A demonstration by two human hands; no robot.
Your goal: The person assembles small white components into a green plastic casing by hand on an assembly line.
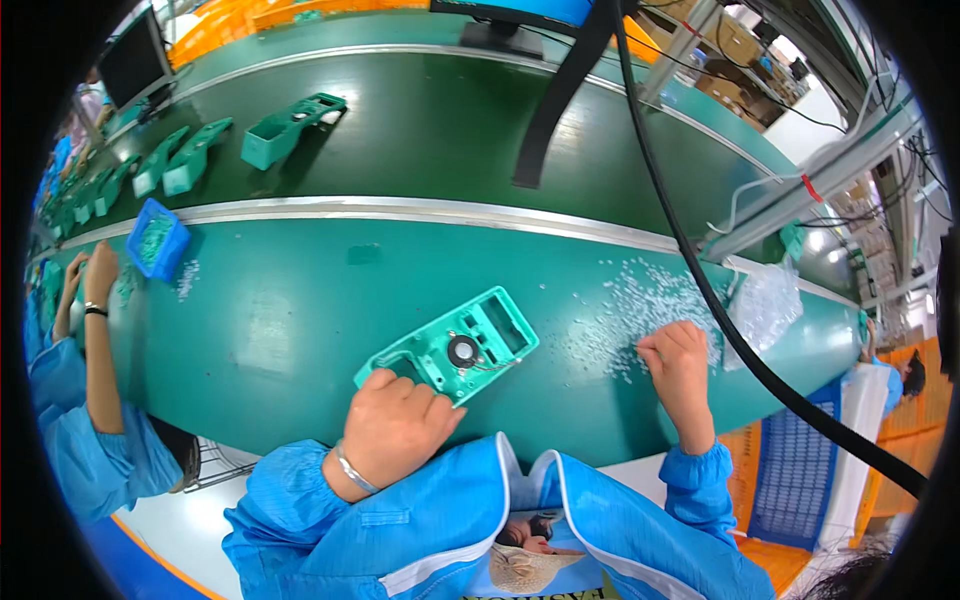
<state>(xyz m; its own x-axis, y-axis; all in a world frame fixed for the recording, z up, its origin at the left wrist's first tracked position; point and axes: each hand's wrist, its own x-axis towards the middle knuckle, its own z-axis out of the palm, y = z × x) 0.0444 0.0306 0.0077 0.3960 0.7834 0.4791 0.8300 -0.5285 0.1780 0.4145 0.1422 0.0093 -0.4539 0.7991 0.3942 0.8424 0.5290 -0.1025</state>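
My blue jacket (430, 545), edged in white at the collar, is nearest, its sleeves running up toward the table (260, 320). On the green tabletop in front of me lies a green plastic housing (432, 342), set at a slant with its hollow, ribbed side up and its right end farther from me. A round black part (463, 351) sits near its middle, with thin wires beside it. My left hand (398, 425), with a silver bangle (354, 468) at the wrist, is curled over the housing's near left edge and has hold of it there. My right hand (680, 362) is well apart from the housing, at the near side of a scatter of small whitish pieces (640, 310); its fingers are bent in toward the thumb, and I cannot tell whether a piece is pinched between them. A clear plastic bag (768, 308) lies just beyond the scatter to the right, and a thick black cable (672, 212) crosses in front of the view. At my left, near a co-worker's hand (101, 272), stands a blue bin (176, 248) with green bits in it. Past the metal rail (420, 208), more green housings (275, 142) stand in a row.
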